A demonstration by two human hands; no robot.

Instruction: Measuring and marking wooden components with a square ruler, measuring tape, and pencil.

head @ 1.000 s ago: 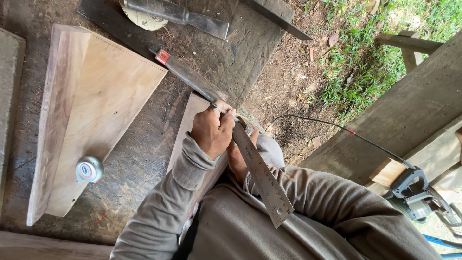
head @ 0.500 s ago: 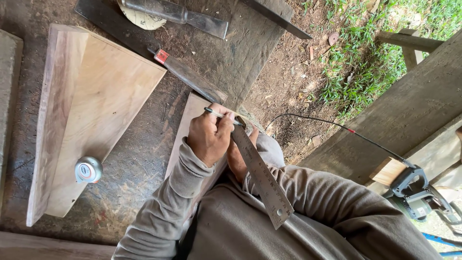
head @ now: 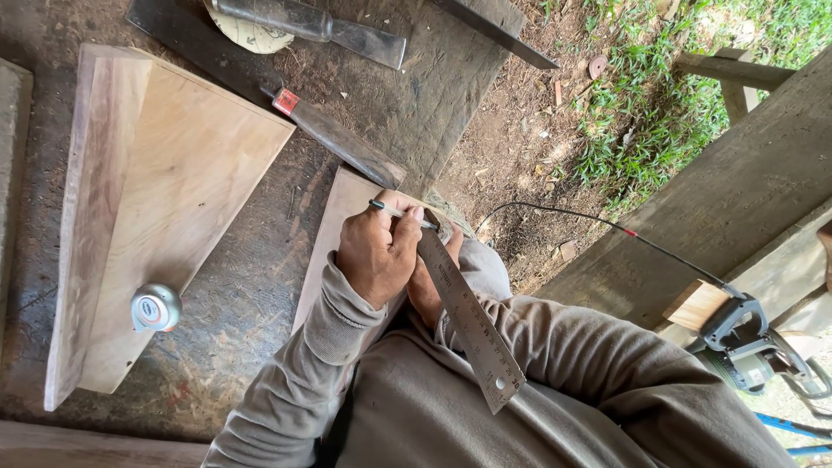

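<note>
My left hand is closed around a pencil, its tip at the near end of a narrow pale wooden board lying on the dark workbench. Just beside it my right hand, mostly hidden behind the left one, holds a steel ruler that runs from the board's edge back toward my body. Both arms wear grey sleeves.
A wide wooden panel lies to the left with a round tape measure on it. A chisel with a red band and another metal tool lie farther along the bench. At the right, a corded power tool sits by a plank; beyond the bench are dirt and grass.
My left hand has drawn slightly back toward me along the board's end, and the pencil now shows above the fingers. The ruler has hardly moved.
</note>
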